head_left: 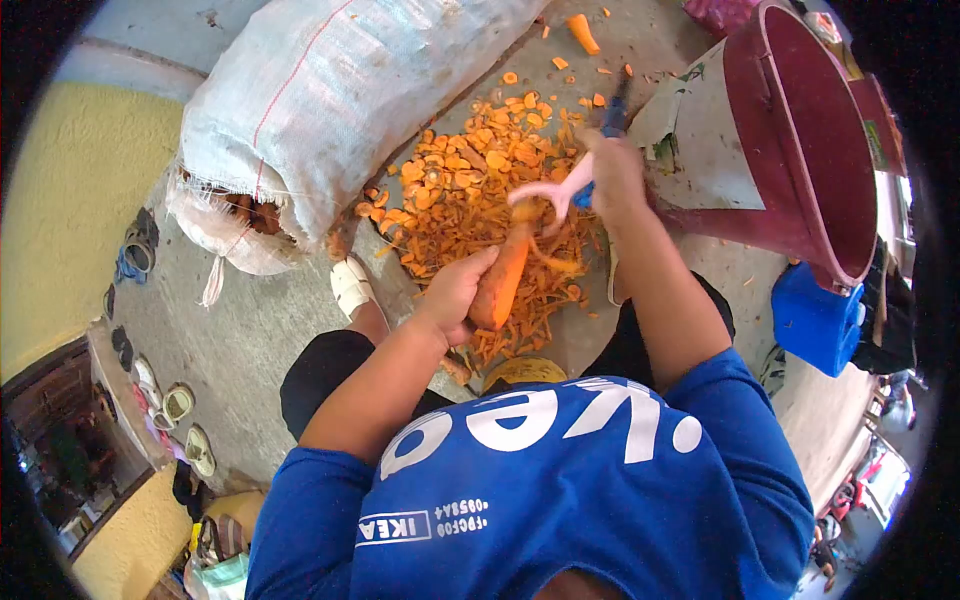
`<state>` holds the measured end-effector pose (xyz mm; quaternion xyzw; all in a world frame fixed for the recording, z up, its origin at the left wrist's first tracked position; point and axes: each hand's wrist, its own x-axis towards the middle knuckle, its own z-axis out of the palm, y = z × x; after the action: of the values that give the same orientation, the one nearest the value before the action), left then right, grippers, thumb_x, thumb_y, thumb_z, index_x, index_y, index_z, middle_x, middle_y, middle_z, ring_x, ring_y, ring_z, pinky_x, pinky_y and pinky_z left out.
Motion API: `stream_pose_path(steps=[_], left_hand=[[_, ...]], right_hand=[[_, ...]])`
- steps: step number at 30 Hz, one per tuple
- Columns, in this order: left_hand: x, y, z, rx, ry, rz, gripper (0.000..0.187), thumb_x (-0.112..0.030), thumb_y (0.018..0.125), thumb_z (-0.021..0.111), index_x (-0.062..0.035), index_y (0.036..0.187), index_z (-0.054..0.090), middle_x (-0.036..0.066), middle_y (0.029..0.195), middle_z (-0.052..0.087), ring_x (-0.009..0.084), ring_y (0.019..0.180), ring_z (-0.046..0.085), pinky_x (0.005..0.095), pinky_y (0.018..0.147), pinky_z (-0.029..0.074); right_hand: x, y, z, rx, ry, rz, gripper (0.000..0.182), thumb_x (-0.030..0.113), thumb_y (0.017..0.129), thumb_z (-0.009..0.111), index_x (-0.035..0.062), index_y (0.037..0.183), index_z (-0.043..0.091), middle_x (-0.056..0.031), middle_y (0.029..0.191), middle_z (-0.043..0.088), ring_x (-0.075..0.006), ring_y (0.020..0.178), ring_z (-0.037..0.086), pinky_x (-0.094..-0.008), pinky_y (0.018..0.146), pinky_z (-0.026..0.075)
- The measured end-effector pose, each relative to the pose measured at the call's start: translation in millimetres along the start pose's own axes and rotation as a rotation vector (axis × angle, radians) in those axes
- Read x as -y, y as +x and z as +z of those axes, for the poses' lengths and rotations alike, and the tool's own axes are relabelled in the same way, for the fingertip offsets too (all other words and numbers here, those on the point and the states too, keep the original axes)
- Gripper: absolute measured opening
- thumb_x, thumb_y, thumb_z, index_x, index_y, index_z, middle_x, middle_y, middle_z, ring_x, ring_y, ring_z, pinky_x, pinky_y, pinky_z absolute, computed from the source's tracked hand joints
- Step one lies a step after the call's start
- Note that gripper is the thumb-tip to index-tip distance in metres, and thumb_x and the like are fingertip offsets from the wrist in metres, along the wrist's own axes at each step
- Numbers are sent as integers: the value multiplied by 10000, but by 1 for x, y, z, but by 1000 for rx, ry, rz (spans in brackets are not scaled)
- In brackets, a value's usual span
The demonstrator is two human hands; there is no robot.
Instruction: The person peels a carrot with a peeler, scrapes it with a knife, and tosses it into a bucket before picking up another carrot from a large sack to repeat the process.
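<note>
Both hands work over a heap of orange scraps. The left hand (457,293) is wrapped tightly around the lower end of a carrot (503,280), holding it tilted with its far end pointing away from the body. The right hand (612,172) is clenched on a peeler (556,190) whose pale pink head rests against the upper part of the carrot; a blue piece of its handle shows beside the fingers.

Under and beyond the carrot lies a pile of carrot peelings (470,190), spread across the concrete floor (250,330). A cut carrot tip (582,33) lies apart at the far edge of the scraps. To the left, a large white woven sack (330,90) lies on its side with its open mouth toward the person; what is inside is too dark to tell. On the right a dark red bucket (800,140) leans tipped over, and a blue container (815,318) sits just below it. A white sandal (352,285) shows on the person's foot near the peelings. Several shoes (135,245) lie along the left wall.
</note>
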<state>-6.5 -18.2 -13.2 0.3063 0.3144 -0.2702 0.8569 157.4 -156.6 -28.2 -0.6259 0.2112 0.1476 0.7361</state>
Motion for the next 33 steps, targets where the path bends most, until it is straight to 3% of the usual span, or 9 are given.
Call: stream_pose_path(steps=[1,10,13,16,19,23,25,29,33], left_hand=[[-1,-1,1,4,-11,1,308,-295,855,392,-57,1027,485,49,869,558,141,740,562,302,563,501],[0,4,-10,-52,-160,-81,332,-354,847,384,-84,1018,477,76,802,548,180,673,563,351,522,501],[-1,5,-10,-19,-190,-114,337,-352,851,369,-79,1016,476,84,807,552,202,673,572,377,536,500],[-8,-2,-4,3,-98,-75,320,-322,857,374,-63,1015,476,42,830,524,158,733,531,329,615,464],[-9,-2,-8,43,-134,-18,329,-323,849,373,-66,1029,475,63,849,546,189,758,562,391,622,492],[-4,6,-2,-37,-138,11,309,-293,845,391,-51,1012,484,48,840,545,156,731,559,317,662,484],[0,2,2,-89,-42,10,299,-279,844,397,-46,1007,488,42,837,544,144,714,555,285,671,479],[5,5,-11,37,59,-59,308,-295,852,388,-59,1029,479,40,852,535,154,743,542,317,652,483],[2,4,-5,-26,-83,-43,348,-319,859,361,-64,1080,444,67,949,521,190,826,536,382,697,471]], right_hand=[[3,5,-3,-86,39,-23,166,113,669,604,88,666,439,-5,581,402,-111,476,394,-275,419,299],[9,-6,7,-63,190,22,250,159,667,658,89,654,418,7,587,388,-107,470,378,-284,409,295],[6,-20,8,136,184,143,270,184,649,690,77,673,443,12,596,411,-98,486,390,-275,408,301],[0,-45,19,267,-90,16,264,179,638,700,63,691,469,6,604,445,-92,492,406,-264,419,316],[1,-45,16,299,-126,15,265,174,627,708,56,697,481,3,603,464,-89,491,415,-252,430,322],[4,-68,20,397,-146,24,243,137,629,688,54,671,464,7,604,453,-86,489,407,-242,437,316],[-8,-51,16,267,-203,-13,208,130,650,653,54,667,460,-2,595,444,-92,492,403,-258,433,313],[15,2,-7,-129,-246,-38,194,161,681,618,50,723,464,-9,608,414,-108,511,397,-261,439,297],[6,-30,7,59,56,62,183,111,680,621,62,653,447,6,572,423,-100,460,396,-272,412,301]])
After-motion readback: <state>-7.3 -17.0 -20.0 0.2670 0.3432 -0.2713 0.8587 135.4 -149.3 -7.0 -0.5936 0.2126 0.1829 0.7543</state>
